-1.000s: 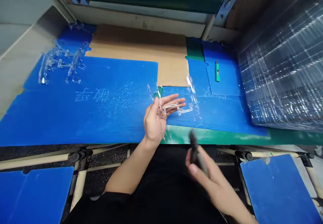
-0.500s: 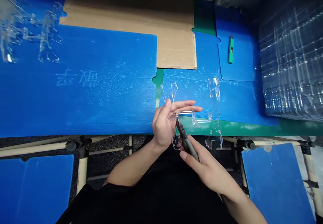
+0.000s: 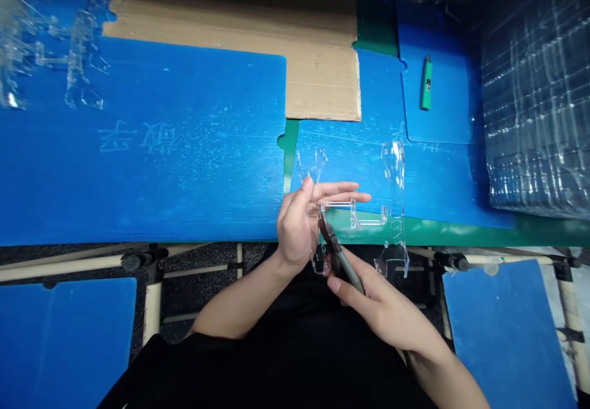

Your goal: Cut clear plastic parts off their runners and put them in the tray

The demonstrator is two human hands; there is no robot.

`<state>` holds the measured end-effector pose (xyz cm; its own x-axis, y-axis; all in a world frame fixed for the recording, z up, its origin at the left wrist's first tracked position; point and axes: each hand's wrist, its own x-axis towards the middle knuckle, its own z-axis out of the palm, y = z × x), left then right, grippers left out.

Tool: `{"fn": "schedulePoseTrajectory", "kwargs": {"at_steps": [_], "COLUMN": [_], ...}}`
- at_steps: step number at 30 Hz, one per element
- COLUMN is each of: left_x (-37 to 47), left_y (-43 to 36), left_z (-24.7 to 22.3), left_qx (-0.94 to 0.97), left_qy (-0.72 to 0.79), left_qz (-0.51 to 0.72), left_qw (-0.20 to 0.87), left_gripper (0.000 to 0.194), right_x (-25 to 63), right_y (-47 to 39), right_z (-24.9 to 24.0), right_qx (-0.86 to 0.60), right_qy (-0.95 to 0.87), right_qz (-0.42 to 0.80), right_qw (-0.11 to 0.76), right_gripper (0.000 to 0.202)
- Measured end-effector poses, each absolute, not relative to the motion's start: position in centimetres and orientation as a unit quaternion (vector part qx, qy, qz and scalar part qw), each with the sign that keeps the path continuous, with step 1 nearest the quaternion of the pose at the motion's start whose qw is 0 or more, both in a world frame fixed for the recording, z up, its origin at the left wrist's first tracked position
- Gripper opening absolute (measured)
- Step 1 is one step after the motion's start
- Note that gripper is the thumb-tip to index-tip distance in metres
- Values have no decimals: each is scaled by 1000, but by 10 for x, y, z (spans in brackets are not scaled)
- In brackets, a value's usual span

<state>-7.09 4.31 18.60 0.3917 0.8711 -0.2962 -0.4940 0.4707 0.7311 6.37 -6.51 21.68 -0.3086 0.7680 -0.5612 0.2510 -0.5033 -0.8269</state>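
- Clear plastic frame (image 3: 354, 212): located at the centre of the frame, slightly to the right and above the near table edge. Two upright side pieces are joined by a thin stepped bar.
- Left hand (image 3: 295, 231): closed by thumb and palm on the left side piece; the fingers are extended to the right, behind the bar.
- Right hand (image 3: 373, 298): wrapped around the grey handles of a pair of pliers (image 3: 349, 269), lower centre. The two hands are positioned close together.
- Plier tips: directed up and left at the left end of the bar. Contact appears likely, but cannot be confirmed owing to the transparent material.
- Further clear plastic parts (image 3: 76, 59): grouped at the upper left of the frame, partly blurred.
- Blue sheet (image 3: 207, 151): laid across the left of the table, marked with white characters and specks.
- Cardboard (image 3: 322, 83): laid at the upper centre.
- Green cutter (image 3: 426, 85): placed at the upper right on a blue sheet.
- Film-wrapped stack (image 3: 544, 120): positioned at the right edge.
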Motion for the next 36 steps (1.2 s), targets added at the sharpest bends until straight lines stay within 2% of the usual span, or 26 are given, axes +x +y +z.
{"fn": "schedulePoseTrajectory", "kwargs": {"at_steps": [9, 18, 21, 25, 30, 33, 36], "left_x": [-69, -63, -62, -67, -78, -85, -78], "left_y": [40, 42, 61, 99, 146, 175, 197], "left_z": [191, 181, 178, 188, 202, 207, 223], "left_qx": [301, 357, 438, 619, 736, 778, 816], "left_qy": [351, 388, 395, 451, 492, 527, 525], "left_qz": [445, 432, 393, 276, 151, 58, 143], "left_qw": [767, 732, 705, 581, 440, 337, 198], "left_gripper": [62, 64, 62, 60, 64, 57, 42], "right_x": [67, 69, 69, 69, 73, 80, 89], "right_y": [-66, -67, -60, -47, -59, -85, -110], "right_z": [212, 193, 183, 169, 158, 156, 155], "right_qx": [-513, -461, -435, -353, -302, -279, -274], "right_qy": [-437, -369, -300, -172, -143, -138, -129], "right_qz": [711, 761, 782, 828, 855, 872, 880], "right_qw": [200, 268, 330, 400, 398, 377, 366], "right_gripper": [12, 15, 16, 23, 31, 35, 36]}}
